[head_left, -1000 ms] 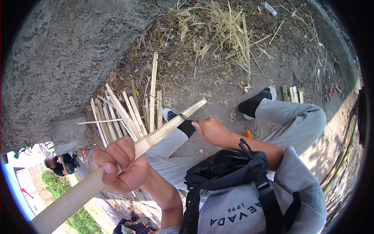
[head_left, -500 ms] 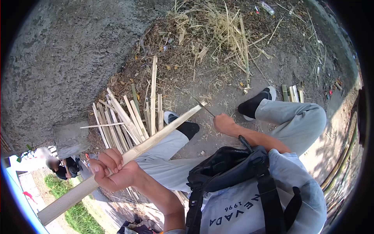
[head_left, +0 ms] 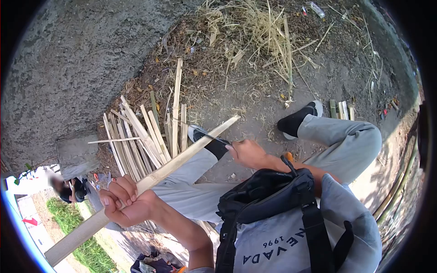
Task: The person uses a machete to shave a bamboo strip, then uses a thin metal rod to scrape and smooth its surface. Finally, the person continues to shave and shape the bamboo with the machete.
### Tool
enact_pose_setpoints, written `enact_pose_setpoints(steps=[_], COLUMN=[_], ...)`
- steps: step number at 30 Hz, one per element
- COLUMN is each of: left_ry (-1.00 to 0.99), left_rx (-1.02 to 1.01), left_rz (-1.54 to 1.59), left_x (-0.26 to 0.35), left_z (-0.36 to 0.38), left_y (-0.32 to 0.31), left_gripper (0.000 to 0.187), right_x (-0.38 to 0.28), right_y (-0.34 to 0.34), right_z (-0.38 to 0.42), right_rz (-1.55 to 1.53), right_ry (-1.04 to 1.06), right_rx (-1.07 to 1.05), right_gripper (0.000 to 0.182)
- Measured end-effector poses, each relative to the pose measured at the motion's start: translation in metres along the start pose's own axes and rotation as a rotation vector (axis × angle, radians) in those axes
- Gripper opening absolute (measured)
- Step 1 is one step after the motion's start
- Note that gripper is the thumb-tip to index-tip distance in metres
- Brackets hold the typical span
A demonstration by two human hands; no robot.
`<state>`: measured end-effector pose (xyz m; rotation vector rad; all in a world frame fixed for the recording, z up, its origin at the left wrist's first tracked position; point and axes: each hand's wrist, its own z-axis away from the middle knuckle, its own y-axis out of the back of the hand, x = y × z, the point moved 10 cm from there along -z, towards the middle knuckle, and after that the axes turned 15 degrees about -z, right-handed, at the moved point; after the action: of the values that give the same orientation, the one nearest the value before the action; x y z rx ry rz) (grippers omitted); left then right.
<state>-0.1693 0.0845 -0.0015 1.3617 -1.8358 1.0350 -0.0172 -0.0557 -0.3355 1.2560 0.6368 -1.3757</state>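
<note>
My left hand [head_left: 127, 202] is wrapped round a long split bamboo strip [head_left: 184, 156], which runs slanting from the lower left up to a narrow end near the middle of the view. In my right hand [head_left: 249, 154] is a knife, its handle hidden by the fingers. The thin dark blade [head_left: 200, 131] lies across the strip, pointing to the upper left; motion blurs it slightly. Beyond the strip, a bundle of cut bamboo strips [head_left: 136, 144] rests on the ground by my left foot [head_left: 214, 144].
A rough grey concrete surface [head_left: 82, 68] fills the upper left. Dry shavings [head_left: 259, 36] are heaped at the top. More short strips [head_left: 342, 110] lie past my right foot [head_left: 298, 120]. A black bag [head_left: 268, 193] hangs at my chest. Another person [head_left: 73, 189] is at the far left.
My right hand and the knife have moved left along the bamboo strip, from near its narrow end towards its middle. My left hand keeps its hold, almost unmoved.
</note>
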Motion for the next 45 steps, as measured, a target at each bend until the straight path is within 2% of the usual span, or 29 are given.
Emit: enact_pose_setpoints(steps=[2,5,8,11,14,17,20,23,26,29,32,35,38,41,44,45], left_ry=[0.006,0.006,0.003,0.004,0.021,0.024,0.045,0.003,0.001,0.000,0.002,0.010,0.017,0.006,0.017,-0.002], left_rx=[0.001,-0.022,-0.032,-0.001,0.050,0.104,0.071,0.161,0.119,0.135,0.053,0.146,0.158,0.177,0.188,0.199], left_rz=[-0.011,-0.013,0.011,-0.024,-0.035,-0.068,-0.040,-0.058,-0.071,-0.076,-0.019,-0.047,-0.067,-0.066,-0.034,-0.058], left_x=[-0.001,0.002,-0.001,0.000,-0.002,-0.004,-0.004,-0.003,-0.002,-0.002,-0.002,-0.003,-0.003,-0.004,-0.006,-0.004], left_z=[0.001,-0.002,-0.004,-0.002,-0.003,-0.006,-0.005,-0.006,-0.005,-0.004,-0.002,-0.003,-0.005,-0.007,-0.007,-0.006], left_y=[0.003,-0.001,-0.001,-0.004,-0.002,0.012,0.019,0.032,0.025,0.029,0.021,0.023,0.028,0.037,0.042,0.041], left_gripper=[0.027,0.028,0.030,0.033,0.034,0.035,0.036,0.033,0.034,0.034,0.034,0.033,0.032,0.030,0.029,0.030], right_x=[-0.021,0.094,0.101,0.021,0.025,0.107,0.088,0.024,0.015,0.111,0.105,0.027,0.055,0.147,0.086,0.066], right_y=[-0.005,-0.010,0.004,0.001,-0.014,-0.010,-0.008,-0.007,-0.022,-0.009,-0.011,-0.010,-0.017,-0.010,0.000,-0.006], right_z=[0.009,-0.017,-0.021,-0.005,-0.003,-0.024,-0.024,-0.004,0.001,-0.024,-0.026,-0.004,-0.008,-0.030,-0.015,-0.008], right_rz=[0.018,0.166,0.131,0.058,0.035,0.137,0.123,0.061,0.041,0.099,0.049,0.022,0.089,0.188,0.097,0.085], right_ry=[0.104,-0.147,-0.238,-0.020,-0.052,-0.150,-0.185,-0.098,-0.034,-0.248,-0.204,-0.084,-0.085,-0.145,-0.219,-0.152], right_rx=[-0.029,0.107,0.052,-0.018,0.002,0.094,0.014,-0.061,-0.073,0.002,0.022,-0.025,0.012,0.048,0.013,-0.023], right_gripper=[0.040,0.039,0.037,0.037,0.038,0.037,0.036,0.034,0.034,0.036,0.037,0.036,0.035,0.034,0.036,0.036])
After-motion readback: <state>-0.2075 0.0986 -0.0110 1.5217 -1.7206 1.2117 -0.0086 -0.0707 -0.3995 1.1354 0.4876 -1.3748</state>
